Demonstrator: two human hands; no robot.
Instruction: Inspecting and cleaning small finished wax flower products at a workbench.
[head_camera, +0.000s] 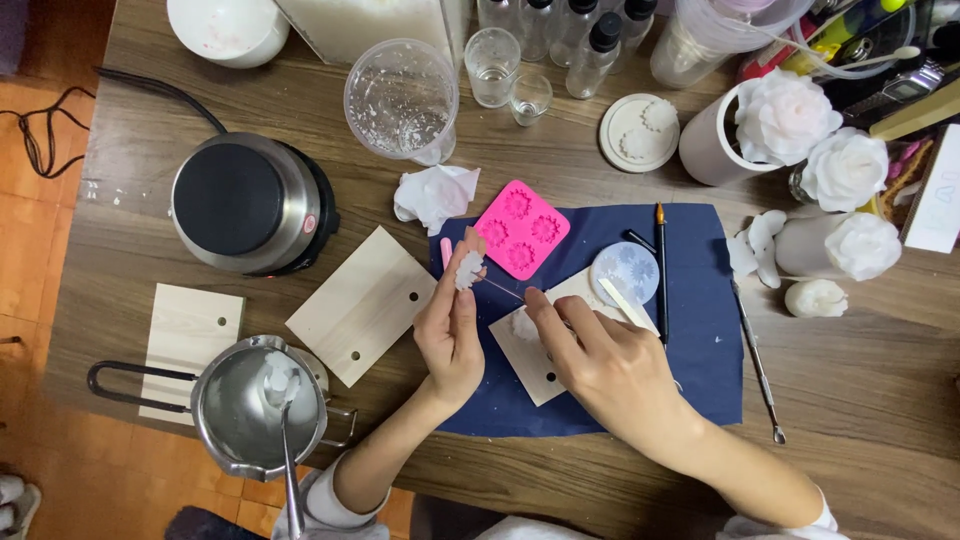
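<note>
My left hand (452, 325) pinches a small white wax flower (467, 270) between its fingertips, held just above the dark blue mat (700, 340). My right hand (600, 355) grips a thin metal pick (500, 288) whose tip reaches toward that flower. Under the right hand lies a small wooden board (530, 372) with another white wax piece (524, 325) on it. A pink silicone flower mould (521, 229) sits just beyond my fingers, and a round pale blue mould (626, 270) lies to its right with a flat stick (628, 304) across it.
A steel melting pot (250, 405) with a spoon stands at the front left, a small hotplate (250, 203) behind it. Two wooden boards (360, 305) lie between. Cups, bottles, a crumpled tissue (435, 193), white wax roses (845, 168) and metal tools (757, 360) crowd the back and right.
</note>
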